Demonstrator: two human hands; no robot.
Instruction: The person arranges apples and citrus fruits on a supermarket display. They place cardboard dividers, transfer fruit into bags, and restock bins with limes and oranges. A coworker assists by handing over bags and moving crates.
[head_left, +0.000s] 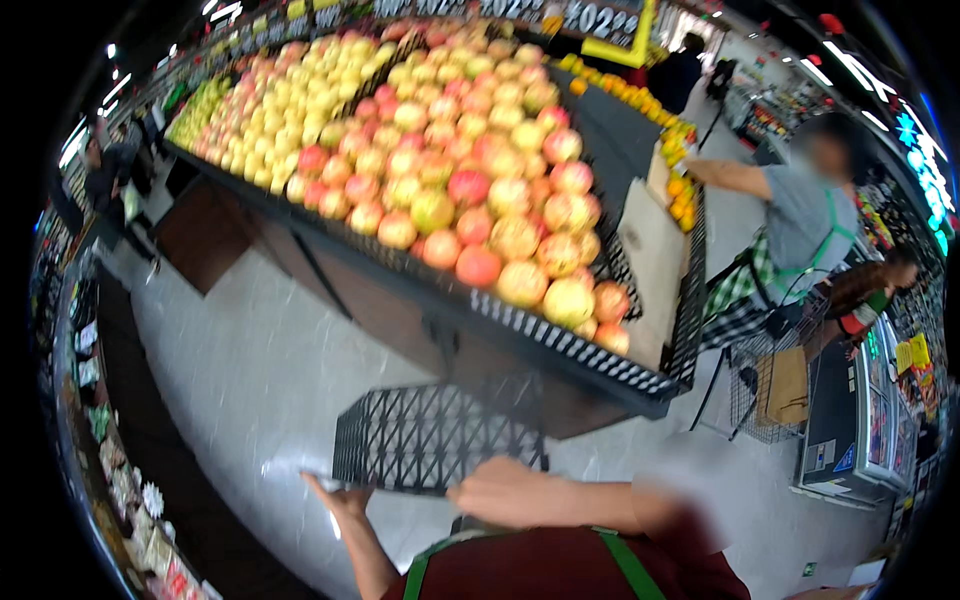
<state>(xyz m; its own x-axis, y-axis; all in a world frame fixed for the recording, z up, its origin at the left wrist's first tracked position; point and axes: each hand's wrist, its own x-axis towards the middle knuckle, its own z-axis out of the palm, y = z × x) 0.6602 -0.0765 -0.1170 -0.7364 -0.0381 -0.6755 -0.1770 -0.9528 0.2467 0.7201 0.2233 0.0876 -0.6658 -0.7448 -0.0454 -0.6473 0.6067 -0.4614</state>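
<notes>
A black lattice plastic crate is in front of me, below the edge of the fruit stand. My left hand is at the crate's near left corner, with the thumb stretched out; part of the hand is hidden by the crate. My right hand is closed over the crate's near right rim. Beyond the crate, the stand holds a large heap of red and yellow pomegranates, with paler yellow fruit on its left part.
A person in a grey shirt reaches over oranges at the stand's right side. A wire shopping cart and a freezer cabinet stand at the right. A long shelf edge with packaged goods curves along the left.
</notes>
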